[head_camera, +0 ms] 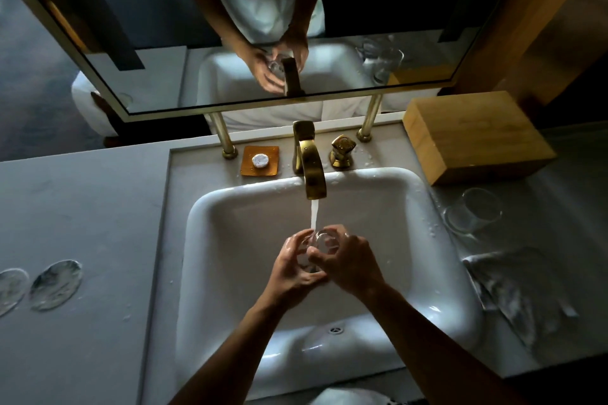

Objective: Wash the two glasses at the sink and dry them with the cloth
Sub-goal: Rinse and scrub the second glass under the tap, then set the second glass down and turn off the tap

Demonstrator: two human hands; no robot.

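Stage: washing is underway; one clear glass (pixel 320 245) is being rinsed over the white sink basin (pixel 230 240), under the stream from the brass faucet (pixel 309 161).
Outstanding: the second glass (pixel 473 212) is lying on its side on the counter right of the basin; whether it has been washed, I cannot tell. Drying is evidently not yet begun.
Cloth: the grey cloth (pixel 516 286) is lying crumpled on the counter, near the second glass.
Left hand (pixel 292 265): curled around the rinsed glass's left side, fingers closed on it.
Right hand (pixel 348 260): wrapped over its right side, clamped likewise, thumb across the rim.
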